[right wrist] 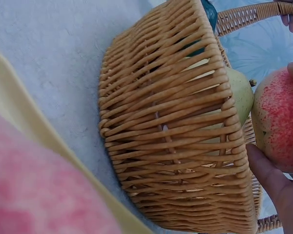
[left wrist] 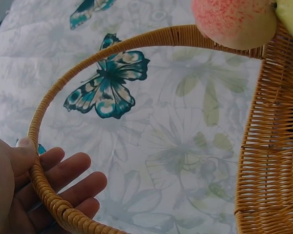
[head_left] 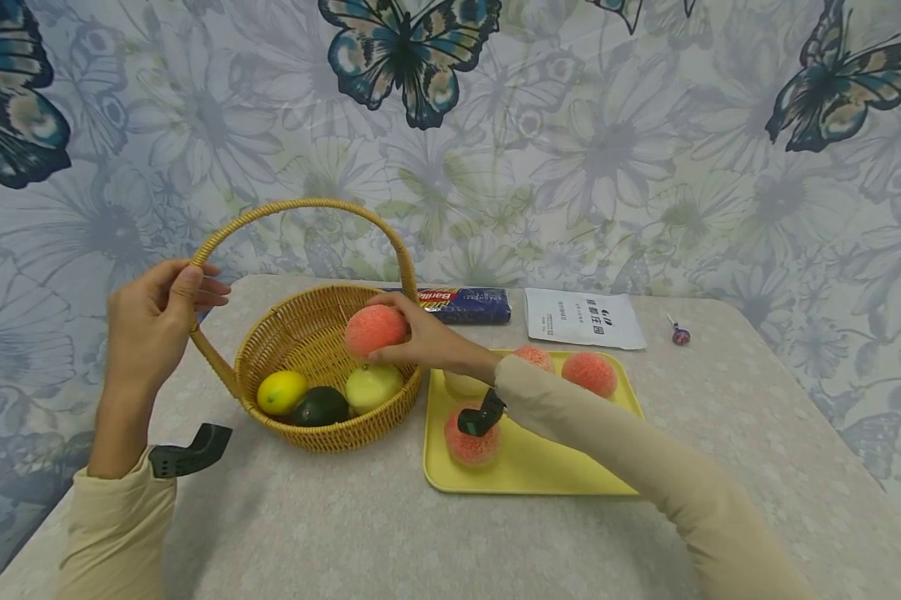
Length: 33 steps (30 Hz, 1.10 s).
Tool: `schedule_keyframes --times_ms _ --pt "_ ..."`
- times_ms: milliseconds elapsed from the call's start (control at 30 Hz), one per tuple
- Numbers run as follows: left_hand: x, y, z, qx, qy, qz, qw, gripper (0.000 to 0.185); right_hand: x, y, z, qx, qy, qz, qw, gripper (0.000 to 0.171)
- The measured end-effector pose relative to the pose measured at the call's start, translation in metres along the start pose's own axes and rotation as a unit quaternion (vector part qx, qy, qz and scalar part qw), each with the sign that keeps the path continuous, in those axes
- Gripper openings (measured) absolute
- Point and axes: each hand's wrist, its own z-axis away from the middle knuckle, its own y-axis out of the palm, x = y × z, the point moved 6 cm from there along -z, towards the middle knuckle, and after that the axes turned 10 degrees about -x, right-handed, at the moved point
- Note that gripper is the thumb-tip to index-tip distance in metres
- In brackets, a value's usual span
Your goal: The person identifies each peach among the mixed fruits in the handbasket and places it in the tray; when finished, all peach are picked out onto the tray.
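Note:
My left hand (head_left: 187,292) grips the arched handle (head_left: 307,204) of a wicker basket (head_left: 322,437) at its left side; in the left wrist view its fingers (left wrist: 63,178) curl round the handle (left wrist: 112,51). Just above the basket's right rim, my right hand (head_left: 412,337) holds a pink peach (head_left: 373,329). The right wrist view has that peach (right wrist: 281,126) beside the basket wall (right wrist: 176,136). Inside the basket lie a lemon (head_left: 281,392), a dark avocado (head_left: 321,407) and a pale yellow-green fruit (head_left: 373,387).
A yellow tray (head_left: 540,467) right of the basket carries three more peaches, one of them (head_left: 588,372) at its back. Behind lie a blue pasta packet (head_left: 468,305), a white pouch (head_left: 581,317) and a lollipop (head_left: 679,335). A butterfly-print cloth hangs behind the table.

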Motion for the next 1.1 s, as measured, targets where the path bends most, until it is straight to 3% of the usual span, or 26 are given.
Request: schedule_keyframes --times_ms 267,533,1100 --pt "0.0 -0.001 0.0 -0.001 0.002 0.005 1.0 0.031 0.0 -0.004 0.008 -0.01 -0.027 -0.012 1.0 0.067" --pt "-0.002 -0.001 0.0 -0.002 0.001 0.007 1.0 0.031 0.001 -0.008 0.017 -0.023 -0.031 -0.007 0.999 0.062" --pt "-0.001 0.0 0.002 -0.007 0.005 0.005 1.0 0.031 -0.005 -0.015 0.028 -0.017 -0.023 -0.053 0.998 0.052"
